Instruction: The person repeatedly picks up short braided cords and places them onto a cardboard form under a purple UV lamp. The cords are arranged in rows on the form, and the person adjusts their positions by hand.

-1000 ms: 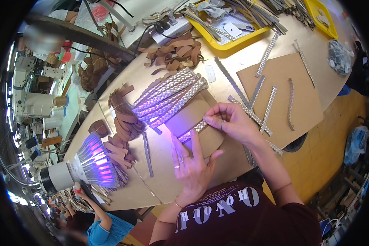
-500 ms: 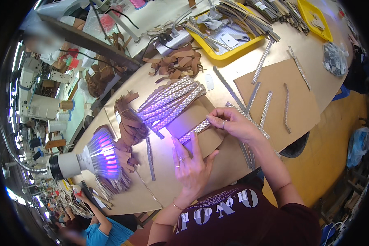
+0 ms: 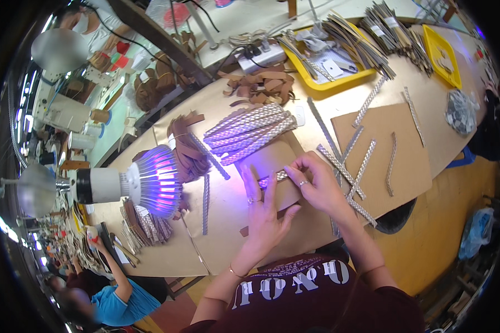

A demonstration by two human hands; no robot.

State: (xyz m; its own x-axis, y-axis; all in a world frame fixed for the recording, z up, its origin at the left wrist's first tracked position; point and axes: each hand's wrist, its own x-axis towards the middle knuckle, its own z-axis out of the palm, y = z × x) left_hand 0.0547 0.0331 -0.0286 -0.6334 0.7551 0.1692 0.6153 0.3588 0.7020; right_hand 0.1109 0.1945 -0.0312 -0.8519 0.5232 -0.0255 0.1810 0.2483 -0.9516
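A short braided strap [image 3: 281,175], silvery-white, lies across a brown cardboard piece [image 3: 261,161] under violet lamp light. My right hand [image 3: 321,184] pinches the strap's right end between thumb and fingertips. My left hand [image 3: 268,217] is open, its fingers stretched forward and apart, with the fingertips pressing on the strap's left part and the card. Those fingers hide some of the strap. Just beyond the card rests a thick bundle of braided straps [image 3: 250,133]. Part of a dark brown piece shows under the card's near edge.
A lamp [image 3: 153,180] juts in from the left. Brown leather strips [image 3: 189,147] lie beside the bundle. To the right, loose braided straps [image 3: 363,166] cross a cardboard sheet [image 3: 411,166]. Yellow trays [image 3: 330,87] stand at the back. Other people work at the left.
The view has shifted, so the table's things sit farther right and the lamp looks larger. My hands are closer together along the strap. The right hand keeps its pinch.
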